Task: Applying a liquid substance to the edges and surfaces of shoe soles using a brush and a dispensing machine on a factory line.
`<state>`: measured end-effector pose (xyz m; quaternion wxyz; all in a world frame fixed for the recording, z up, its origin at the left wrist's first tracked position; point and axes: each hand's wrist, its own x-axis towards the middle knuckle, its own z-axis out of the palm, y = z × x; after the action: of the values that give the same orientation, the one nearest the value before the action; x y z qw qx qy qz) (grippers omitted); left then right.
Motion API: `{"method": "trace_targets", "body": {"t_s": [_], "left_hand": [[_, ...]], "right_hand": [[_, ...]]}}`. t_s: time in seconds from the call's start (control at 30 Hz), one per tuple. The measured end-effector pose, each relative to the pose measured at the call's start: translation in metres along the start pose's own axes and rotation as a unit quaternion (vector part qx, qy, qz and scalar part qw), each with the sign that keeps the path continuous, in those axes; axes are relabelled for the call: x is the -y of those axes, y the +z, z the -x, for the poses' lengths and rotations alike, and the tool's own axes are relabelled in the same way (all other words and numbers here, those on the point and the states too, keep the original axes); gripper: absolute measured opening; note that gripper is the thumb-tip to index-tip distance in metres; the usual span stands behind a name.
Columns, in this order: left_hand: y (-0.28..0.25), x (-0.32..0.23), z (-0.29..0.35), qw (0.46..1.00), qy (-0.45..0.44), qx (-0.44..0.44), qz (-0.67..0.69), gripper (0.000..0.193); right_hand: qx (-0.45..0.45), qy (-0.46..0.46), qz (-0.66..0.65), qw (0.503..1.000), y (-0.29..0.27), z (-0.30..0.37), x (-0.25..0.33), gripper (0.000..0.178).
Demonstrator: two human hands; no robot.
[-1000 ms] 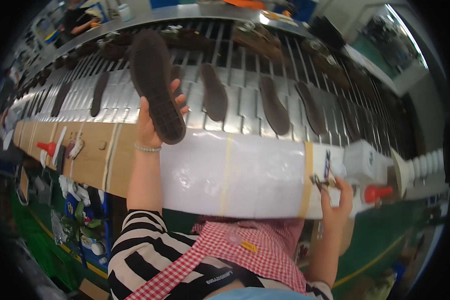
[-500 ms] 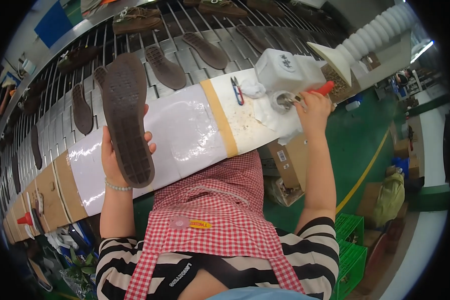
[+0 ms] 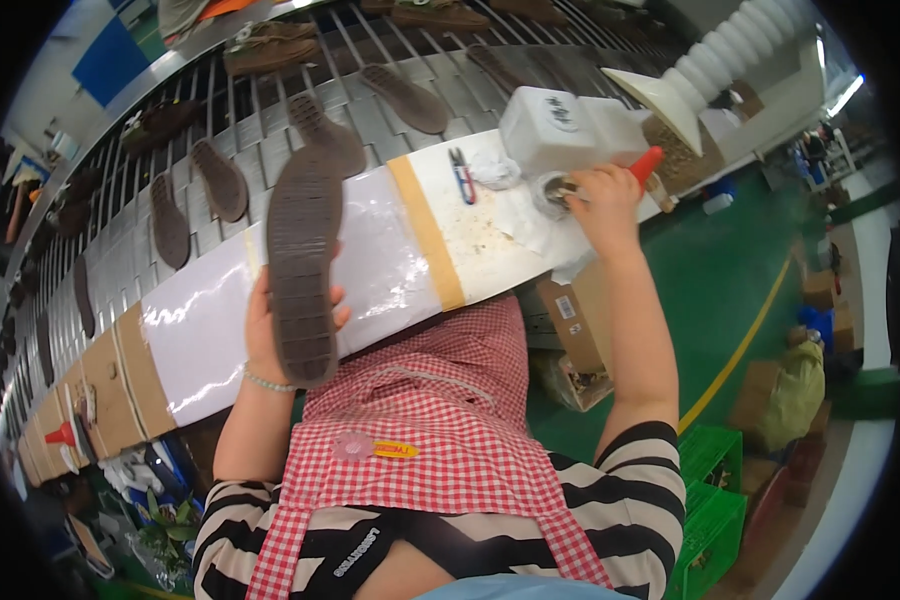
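Note:
My left hand (image 3: 261,335) grips a dark brown shoe sole (image 3: 305,270), held upright over the work board with its ridged tread toward me. The fingertips wrap round its right edge. At the right end of the board, my right hand (image 3: 607,205) is closed on a red-handled brush (image 3: 648,162). Its tip reaches into a small round jar (image 3: 549,196); the bristles cannot be made out. Beside the jar lie a crumpled white wad (image 3: 494,170) and thread snips (image 3: 462,176) with red and blue handles.
Behind the board (image 3: 205,340) runs a slatted metal conveyor (image 3: 260,165) with several loose soles (image 3: 405,98) and brown shoes (image 3: 270,47). White plastic jugs (image 3: 544,128) stand behind the jar, near a white duct hood (image 3: 660,100). Green crates (image 3: 708,535) are at the lower right.
My left hand has carried the sole to the right and slightly lower, with the sole turned more upright. My right hand has shifted a little left and up, its brush tip at the jar.

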<state>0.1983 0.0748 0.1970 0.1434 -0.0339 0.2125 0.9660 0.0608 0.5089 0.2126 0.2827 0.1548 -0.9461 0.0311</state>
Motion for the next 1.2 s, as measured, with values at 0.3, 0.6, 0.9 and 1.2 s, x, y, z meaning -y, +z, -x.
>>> {"method": "trace_targets", "body": {"t_s": [0.3, 0.6, 0.9, 1.2], "left_hand": [[-0.003, 0.041, -0.015, 0.979, -0.112, 0.089, 0.142, 0.069], [0.003, 0.06, 0.003, 0.978, -0.168, 0.087, 0.09, 0.049], [0.013, 0.055, 0.022, 0.973, -0.195, 0.094, 0.073, 0.058], [0.034, 0.048, 0.023, 0.98, -0.181, 0.037, 0.068, 0.048]], "right_hand": [[0.014, 0.249, -0.268, 0.931, -0.06, 0.029, -0.005, 0.041], [-0.058, -0.03, -0.348, 0.935, -0.117, 0.011, 0.16, 0.046], [-0.073, -0.161, -0.287, 0.941, -0.107, 0.01, 0.191, 0.048], [0.002, -0.203, -0.34, 0.918, -0.113, 0.027, 0.213, 0.045]]}}
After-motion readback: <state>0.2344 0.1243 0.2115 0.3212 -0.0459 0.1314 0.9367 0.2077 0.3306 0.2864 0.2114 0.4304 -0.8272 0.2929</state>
